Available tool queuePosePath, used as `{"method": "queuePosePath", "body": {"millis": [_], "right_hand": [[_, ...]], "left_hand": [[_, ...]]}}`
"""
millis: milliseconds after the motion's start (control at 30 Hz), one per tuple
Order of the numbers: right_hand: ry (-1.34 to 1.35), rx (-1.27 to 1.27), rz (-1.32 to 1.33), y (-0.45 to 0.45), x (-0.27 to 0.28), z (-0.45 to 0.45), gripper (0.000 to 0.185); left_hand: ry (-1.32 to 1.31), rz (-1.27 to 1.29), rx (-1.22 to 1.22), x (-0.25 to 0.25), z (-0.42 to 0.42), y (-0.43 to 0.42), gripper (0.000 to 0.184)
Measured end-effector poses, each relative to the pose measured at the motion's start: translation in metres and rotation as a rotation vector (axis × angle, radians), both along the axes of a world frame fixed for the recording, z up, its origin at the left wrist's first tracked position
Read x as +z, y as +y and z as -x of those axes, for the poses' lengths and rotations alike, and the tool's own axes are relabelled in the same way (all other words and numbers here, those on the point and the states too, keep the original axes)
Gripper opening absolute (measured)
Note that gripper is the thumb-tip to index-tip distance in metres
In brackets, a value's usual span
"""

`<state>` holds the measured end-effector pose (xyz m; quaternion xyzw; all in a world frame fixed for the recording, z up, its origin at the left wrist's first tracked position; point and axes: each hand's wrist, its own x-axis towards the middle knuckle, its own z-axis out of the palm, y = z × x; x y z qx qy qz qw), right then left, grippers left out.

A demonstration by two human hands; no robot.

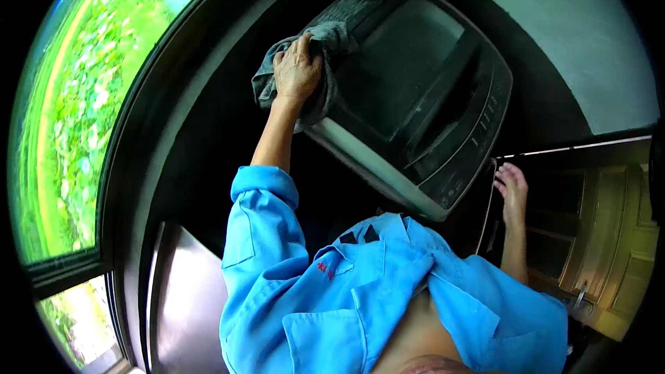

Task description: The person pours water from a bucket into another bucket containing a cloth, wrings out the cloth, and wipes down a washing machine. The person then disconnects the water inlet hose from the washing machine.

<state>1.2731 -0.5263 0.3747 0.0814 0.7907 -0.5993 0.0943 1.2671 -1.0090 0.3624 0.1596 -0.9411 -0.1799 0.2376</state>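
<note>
My left hand (298, 69) is closed on a grey cloth (270, 83), which lies bunched against the upper left corner of a dark, boxy television (409, 69). The television appears tilted, with its screen and row of buttons showing. My right hand (511, 183) hangs in the air off the television's lower right side, fingers loosely curled and apart, with nothing seen in them. A thin cord (487, 211) runs down close beside its fingertips.
A window (76, 111) with greenery outside fills the left side. Below it stands a shiny metallic panel (187, 298). Yellowish wooden cabinet doors (609, 228) with a handle are at the lower right. A pale wall (575, 34) shows at the upper right.
</note>
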Motion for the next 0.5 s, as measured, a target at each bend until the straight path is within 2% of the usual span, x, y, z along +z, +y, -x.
{"method": "queuePosePath", "body": {"millis": [100, 167, 233, 367, 433, 500], "right_hand": [[-0.022, -0.147, -0.093, -0.012, -0.027, -0.006, 0.039], [-0.025, -0.188, 0.037, -0.03, -0.036, -0.002, 0.047], [0.068, -0.16, -0.051, -0.038, -0.053, 0.011, 0.051], [0.167, -0.153, -0.091, -0.05, -0.073, 0.026, 0.056], [0.127, -0.205, -0.2, -0.073, -0.045, 0.012, 0.055], [0.273, -0.118, -0.41, -0.067, -0.063, 0.007, 0.052]], "left_hand": [[-0.026, -0.081, 0.011, -0.004, 0.046, -0.017, 0.047], [-0.09, -0.217, 0.047, 0.003, 0.069, -0.022, 0.048], [-0.127, -0.218, 0.058, 0.011, 0.072, -0.019, 0.05], [-0.029, -0.005, -0.218, -0.001, 0.019, -0.029, 0.053], [-0.094, -0.072, -0.253, -0.001, -0.012, -0.031, 0.057], [-0.127, -0.01, -0.216, 0.003, -0.041, -0.024, 0.059]]}}
